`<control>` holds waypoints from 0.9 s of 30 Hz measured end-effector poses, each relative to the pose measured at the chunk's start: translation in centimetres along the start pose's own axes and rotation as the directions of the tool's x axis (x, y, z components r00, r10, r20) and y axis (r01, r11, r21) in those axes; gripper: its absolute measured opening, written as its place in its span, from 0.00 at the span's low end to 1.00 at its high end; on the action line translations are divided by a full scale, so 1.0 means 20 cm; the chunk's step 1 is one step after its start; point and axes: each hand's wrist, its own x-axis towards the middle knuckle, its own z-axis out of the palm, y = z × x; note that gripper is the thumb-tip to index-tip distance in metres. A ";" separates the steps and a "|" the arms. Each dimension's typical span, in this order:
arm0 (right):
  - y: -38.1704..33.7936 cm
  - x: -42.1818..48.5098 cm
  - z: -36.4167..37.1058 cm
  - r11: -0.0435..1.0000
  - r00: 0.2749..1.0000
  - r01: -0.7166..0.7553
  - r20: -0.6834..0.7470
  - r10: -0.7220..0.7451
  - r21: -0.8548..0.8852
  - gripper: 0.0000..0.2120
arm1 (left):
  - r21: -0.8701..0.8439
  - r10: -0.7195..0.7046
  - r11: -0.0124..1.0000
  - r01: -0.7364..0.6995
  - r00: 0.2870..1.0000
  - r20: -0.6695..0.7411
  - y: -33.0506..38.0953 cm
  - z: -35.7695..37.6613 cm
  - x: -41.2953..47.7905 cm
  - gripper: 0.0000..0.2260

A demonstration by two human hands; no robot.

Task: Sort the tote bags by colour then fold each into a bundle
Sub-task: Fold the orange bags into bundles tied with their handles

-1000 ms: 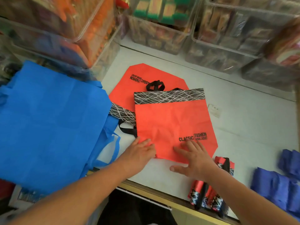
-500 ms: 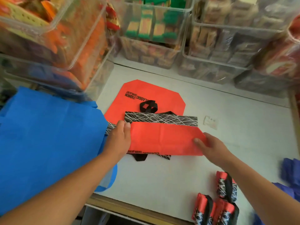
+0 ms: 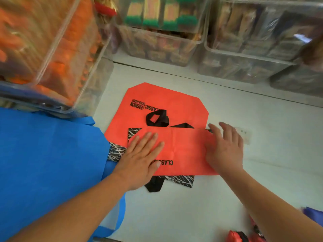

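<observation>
A red tote bag (image 3: 185, 151) with a black-and-white patterned band lies folded over into a strip in the middle of the white table (image 3: 262, 172). My left hand (image 3: 141, 159) presses flat on its left half, fingers straight. My right hand (image 3: 225, 149) presses flat on its right end. Under it, a second red tote bag (image 3: 167, 103) lies spread out, its black handle (image 3: 157, 118) looped on top. A stack of blue tote bags (image 3: 49, 163) lies at the left, partly under my left forearm.
Clear plastic bins (image 3: 157, 42) full of goods line the back and left of the table. Folded red bundles (image 3: 241, 236) show at the bottom right edge, with a blue bag corner (image 3: 312, 212) beside them. A small paper tag (image 3: 244, 135) lies right of my right hand.
The near part of the red bag has been folded up and over onto itself. Both hands moved from gripping the strip's ends to pressing flat on top. The camera moved closer.
</observation>
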 end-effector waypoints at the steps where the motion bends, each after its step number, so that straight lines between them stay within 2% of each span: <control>1: -0.02 -0.01 0.03 0.986 0.986 0.166 -0.019 -0.166 -0.006 0.26 | 0.002 -0.005 1.000 0.005 1.000 -0.001 0.00 0.00 0.00 0.31; 2: -0.04 -0.02 0.05 0.960 0.961 0.278 0.004 -0.278 0.024 0.25 | -0.002 0.001 1.000 -0.001 1.000 -0.005 0.00 0.01 0.00 0.34; 3: -0.06 -0.04 0.08 0.946 0.946 0.319 0.045 -0.321 0.054 0.26 | -0.009 0.019 1.000 -0.019 1.000 -0.003 -0.01 0.00 0.00 0.37; 6: -0.05 -0.08 0.14 0.953 0.945 0.296 0.129 -0.301 0.058 0.33 | -0.021 0.140 0.990 -0.139 0.989 0.040 -0.07 -0.01 -0.02 0.41; 8: -0.05 -0.09 0.15 0.952 0.943 0.304 0.127 -0.306 0.041 0.33 | -0.046 0.214 0.976 -0.213 0.977 0.018 -0.12 0.00 -0.03 0.38; 10: -0.05 -0.07 0.16 0.953 0.946 0.300 0.118 -0.301 0.032 0.33 | -0.099 0.277 0.954 -0.283 0.958 -0.071 -0.15 0.01 -0.04 0.30; 11: -0.06 -0.08 0.17 0.954 0.946 0.299 0.120 -0.300 0.030 0.33 | -0.090 0.300 0.946 -0.310 0.947 -0.115 -0.15 0.02 -0.05 0.27; 13: -0.05 -0.08 0.18 0.954 0.944 0.300 0.139 -0.299 0.018 0.34 | 0.036 0.345 0.938 -0.343 0.927 -0.147 -0.14 0.02 -0.06 0.24; 16: -0.04 -0.06 0.13 0.941 0.928 0.339 0.166 -0.335 0.001 0.35 | 0.216 0.359 0.914 -0.343 0.933 -0.038 -0.10 -0.03 -0.07 0.26; 18: -0.05 -0.07 0.09 0.914 0.902 0.407 0.158 -0.401 -0.004 0.34 | 0.247 0.327 0.913 -0.323 0.945 0.025 -0.09 -0.06 -0.08 0.28; 21: -0.05 -0.11 0.06 0.914 0.871 0.405 0.290 -0.397 0.034 0.39 | 0.262 0.281 0.921 -0.289 0.957 0.070 -0.04 -0.08 -0.11 0.29; 24: -0.01 -0.14 0.04 0.872 0.816 0.481 0.317 -0.483 0.090 0.48 | 0.196 0.286 0.939 -0.283 0.958 0.012 -0.04 -0.06 -0.15 0.22; 25: 0.00 -0.15 0.02 0.843 0.784 0.525 0.320 -0.531 0.114 0.50 | 0.129 0.279 0.952 -0.277 0.960 0.000 -0.05 -0.08 -0.16 0.18; 27: 0.02 -0.16 -0.01 0.800 0.726 0.582 0.347 -0.593 0.147 0.50 | -0.111 0.224 0.970 -0.216 0.972 0.066 -0.04 -0.17 -0.16 0.17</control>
